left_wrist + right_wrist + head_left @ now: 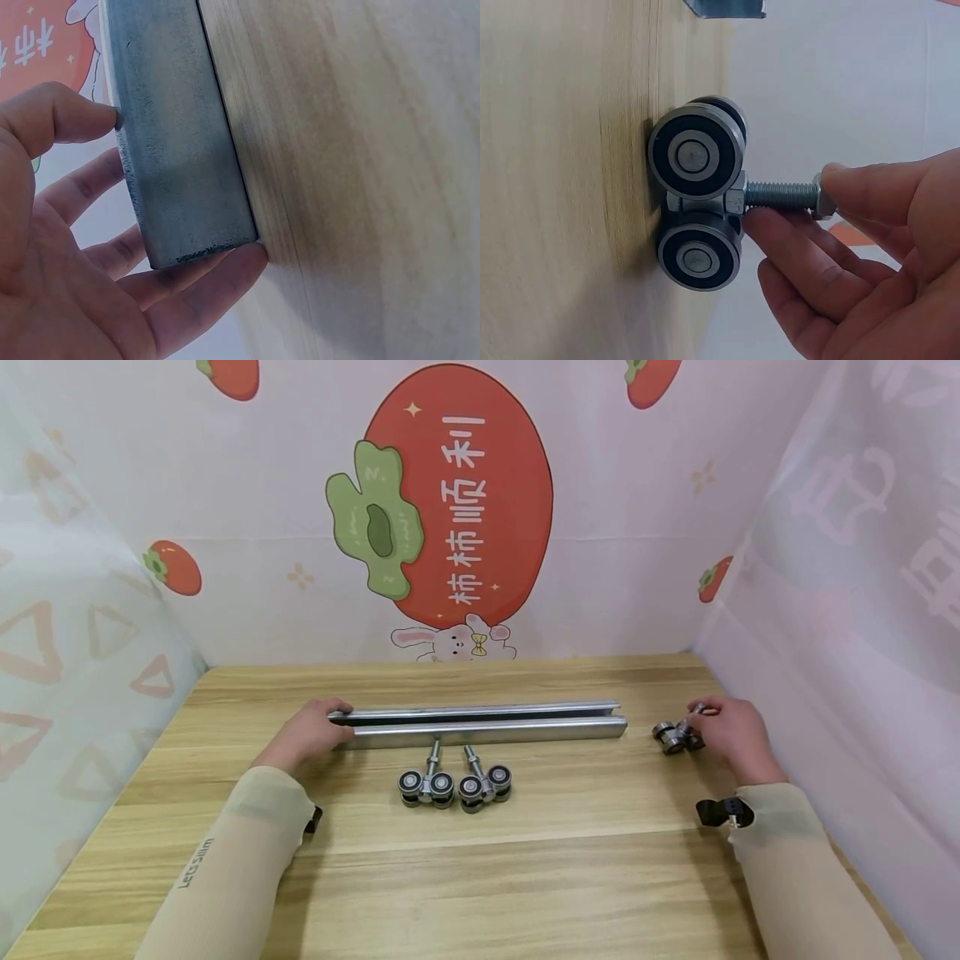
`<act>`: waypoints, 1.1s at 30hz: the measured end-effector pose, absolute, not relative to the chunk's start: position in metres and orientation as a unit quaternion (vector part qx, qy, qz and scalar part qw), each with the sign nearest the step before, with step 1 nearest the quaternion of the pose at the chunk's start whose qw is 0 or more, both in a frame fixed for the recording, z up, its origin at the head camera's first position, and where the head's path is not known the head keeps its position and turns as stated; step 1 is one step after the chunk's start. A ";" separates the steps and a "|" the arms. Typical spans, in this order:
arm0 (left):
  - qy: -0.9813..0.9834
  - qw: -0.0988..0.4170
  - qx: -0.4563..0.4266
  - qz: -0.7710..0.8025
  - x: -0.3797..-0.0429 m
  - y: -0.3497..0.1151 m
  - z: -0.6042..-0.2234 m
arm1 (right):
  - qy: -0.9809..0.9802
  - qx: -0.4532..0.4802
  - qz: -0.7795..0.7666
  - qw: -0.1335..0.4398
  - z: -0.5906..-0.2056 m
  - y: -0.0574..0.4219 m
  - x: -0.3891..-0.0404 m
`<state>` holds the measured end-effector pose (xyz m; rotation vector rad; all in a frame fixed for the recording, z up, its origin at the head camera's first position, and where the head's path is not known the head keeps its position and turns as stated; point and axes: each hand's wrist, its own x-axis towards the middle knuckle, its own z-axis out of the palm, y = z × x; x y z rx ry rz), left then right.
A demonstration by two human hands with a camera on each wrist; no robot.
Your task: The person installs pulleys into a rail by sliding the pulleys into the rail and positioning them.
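Observation:
A silvery metal rail (480,732) with a slot along its top lies across the table. My left hand (309,733) holds the rail's left end. In the left wrist view the thumb touches one edge of the rail (180,150) while the fingers curl around its end. Off the rail's right end, my right hand (733,735) pinches a roller trolley (672,738) by its threaded bolt. Up close, that trolley (697,157) has black-and-steel wheels against the wooden surface, with its bolt (780,195) between thumb and fingers.
Two more roller trolleys, a left one (426,787) and a right one (485,787), stand in front of the rail with their bolts pointing toward it. Behind the wooden table (510,893) hangs a printed curtain (615,585), with further sheets on both sides.

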<state>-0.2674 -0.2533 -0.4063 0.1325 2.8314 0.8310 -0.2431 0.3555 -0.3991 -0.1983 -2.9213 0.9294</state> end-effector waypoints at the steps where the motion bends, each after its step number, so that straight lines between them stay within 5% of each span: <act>1: 0.954 0.095 0.044 0.281 -0.268 -0.254 -0.407 | -0.950 -0.066 0.304 0.036 -0.399 0.356 -0.244; 33: 0.952 0.098 0.031 0.287 -0.265 -0.252 -0.406 | -0.957 -0.027 0.280 0.071 -0.403 0.314 -0.275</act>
